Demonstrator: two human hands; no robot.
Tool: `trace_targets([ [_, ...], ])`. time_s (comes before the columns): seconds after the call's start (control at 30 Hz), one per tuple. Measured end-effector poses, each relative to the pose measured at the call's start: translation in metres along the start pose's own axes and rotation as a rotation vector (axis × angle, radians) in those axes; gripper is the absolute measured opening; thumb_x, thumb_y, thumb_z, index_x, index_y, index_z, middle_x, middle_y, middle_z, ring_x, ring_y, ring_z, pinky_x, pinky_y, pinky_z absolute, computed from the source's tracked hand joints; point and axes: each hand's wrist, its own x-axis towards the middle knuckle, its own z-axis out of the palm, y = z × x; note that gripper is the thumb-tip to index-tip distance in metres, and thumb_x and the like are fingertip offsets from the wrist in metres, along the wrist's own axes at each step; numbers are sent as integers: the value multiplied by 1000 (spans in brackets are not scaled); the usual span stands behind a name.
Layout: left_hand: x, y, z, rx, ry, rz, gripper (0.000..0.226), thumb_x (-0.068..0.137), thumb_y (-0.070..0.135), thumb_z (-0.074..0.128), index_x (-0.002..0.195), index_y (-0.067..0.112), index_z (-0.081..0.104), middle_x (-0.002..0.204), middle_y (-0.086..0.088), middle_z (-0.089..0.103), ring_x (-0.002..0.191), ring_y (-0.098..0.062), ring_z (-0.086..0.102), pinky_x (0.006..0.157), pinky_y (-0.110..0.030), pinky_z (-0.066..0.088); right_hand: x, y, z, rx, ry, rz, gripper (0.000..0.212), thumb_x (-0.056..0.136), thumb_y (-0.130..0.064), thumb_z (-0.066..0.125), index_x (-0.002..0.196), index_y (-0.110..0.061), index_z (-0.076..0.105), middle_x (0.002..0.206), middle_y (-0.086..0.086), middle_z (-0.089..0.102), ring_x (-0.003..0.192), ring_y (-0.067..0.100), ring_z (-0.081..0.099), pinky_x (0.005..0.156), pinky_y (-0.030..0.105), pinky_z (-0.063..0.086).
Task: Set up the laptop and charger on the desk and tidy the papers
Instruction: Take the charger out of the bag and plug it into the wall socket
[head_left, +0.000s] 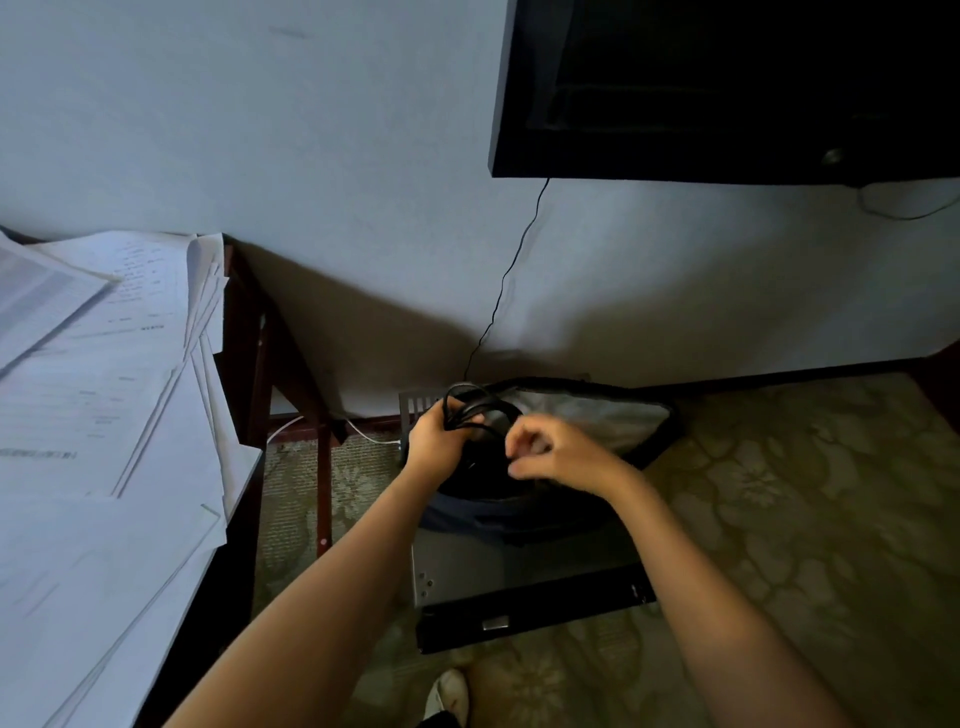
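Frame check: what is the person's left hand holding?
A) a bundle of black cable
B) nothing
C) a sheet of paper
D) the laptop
A: the left hand has its fingers curled round loops of black cable, just above the open bag on the floor.
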Motion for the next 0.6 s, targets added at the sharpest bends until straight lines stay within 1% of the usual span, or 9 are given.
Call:
trace_targets([
  [0.03, 1, 2, 0, -6, 18, 5, 28, 84, 9, 66, 68, 26, 50, 71, 9, 56, 84, -16, 54, 72, -25, 41, -5, 1, 0, -85, -146, 68, 24, 75, -12, 76, 89, -20, 59, 85, -6, 54, 80, 11, 52, 75, 24, 41],
  [0.07, 2, 3, -1, -17, 32, 5, 27, 84, 10, 66, 68, 26, 50, 71, 8, 56, 84, -16, 54, 70, -24, 41, -9, 4, -1, -213, -245, 137, 34, 73, -19, 78, 102, -21, 60, 96, -6, 57, 92, 12, 54, 83, 26, 43],
  [0.13, 4, 5, -2, -35, 42, 3, 27, 84, 12, 67, 68, 25, 50, 72, 7, 57, 84, -16, 54, 68, -22, 42, -12, 12, 2, -556, -296, 200, 54, 74, -31, 76, 123, -24, 53, 121, -4, 55, 113, 16, 51, 95, 34, 39],
  [0.17, 4, 8, -2, -30, 39, 6, 27, 84, 12, 67, 68, 25, 50, 71, 8, 56, 84, -15, 54, 67, -22, 42, -11, 15, 5, -697, -263, 196, 52, 79, -33, 71, 126, -24, 51, 126, -2, 55, 118, 19, 49, 96, 36, 36],
  [0.27, 1, 14, -1, -15, 29, 27, 27, 84, 11, 67, 68, 25, 50, 70, 10, 57, 83, -14, 54, 72, -25, 41, -5, 23, 16, -826, -69, 154, 30, 95, -32, 50, 121, -18, 55, 120, 6, 61, 116, 26, 53, 87, 36, 34],
  [0.33, -3, 20, -1, -30, 32, 36, 27, 84, 9, 66, 68, 24, 49, 70, 9, 56, 80, -14, 53, 72, -26, 41, -1, 22, 19, -865, 8, 129, 29, 99, -30, 44, 122, -17, 55, 120, 8, 62, 117, 27, 52, 88, 36, 34],
  [0.43, 0, 28, -4, -43, 56, 70, 30, 83, 5, 65, 67, 24, 49, 69, 8, 55, 79, -17, 53, 78, -32, 45, 1, 18, 13, -933, 35, 101, 31, 99, -28, 42, 126, -16, 52, 125, 9, 59, 122, 27, 47, 97, 37, 30],
  [0.53, 2, 42, -11, -98, 74, 111, 31, 81, 4, 66, 66, 25, 49, 68, 7, 56, 77, -18, 52, 80, -36, 46, 6, 14, 2, -986, 67, 37, 25, 98, -27, 45, 113, -13, 58, 117, 10, 62, 116, 29, 51, 91, 35, 32],
  [0.6, 4, 50, -15, -125, 91, 130, 30, 81, 7, 67, 66, 26, 49, 67, 7, 55, 76, -19, 51, 77, -35, 45, 8, 13, -1, -983, 54, 37, 25, 97, -29, 46, 112, -14, 60, 117, 8, 62, 116, 29, 51, 92, 36, 32],
])
